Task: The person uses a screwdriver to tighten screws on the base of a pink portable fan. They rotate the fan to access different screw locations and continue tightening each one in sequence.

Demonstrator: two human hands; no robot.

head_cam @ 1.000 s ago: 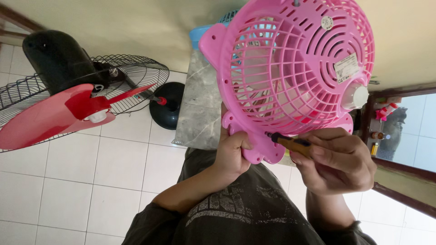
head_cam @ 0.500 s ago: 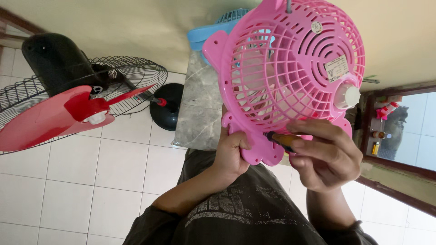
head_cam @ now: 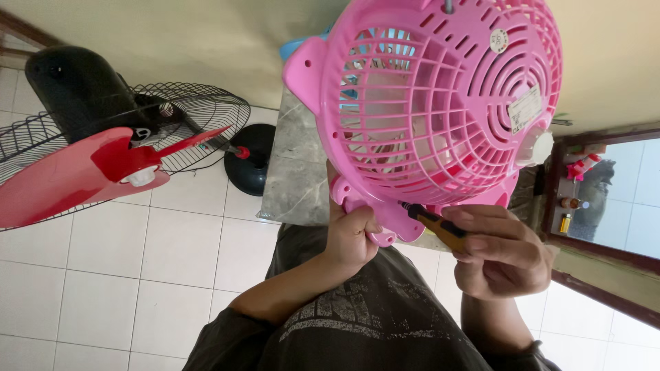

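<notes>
A pink plastic fan housing with a slotted grille point(head_cam: 440, 103) fills the upper right, held up in front of me. My left hand point(head_cam: 349, 237) grips its lower rim from beneath. My right hand point(head_cam: 500, 251) is closed around a small screwdriver with a yellow and black handle point(head_cam: 434, 223). The screwdriver's tip touches the housing's lower edge, close to my left thumb. A white knob point(head_cam: 540, 148) sticks out on the housing's right side.
A standing fan with a red blade point(head_cam: 75, 175), black wire guard point(head_cam: 185, 124) and black motor housing point(head_cam: 72, 86) lies on the white tiled floor point(head_cam: 124, 275) at left. A grey marbled slab point(head_cam: 295, 172) sits behind the pink housing. A dark wooden frame point(head_cam: 605, 254) runs along the right.
The pink housing has shifted slightly left and up in view. My right hand has stayed on the screwdriver at the lower rim, turning a little.
</notes>
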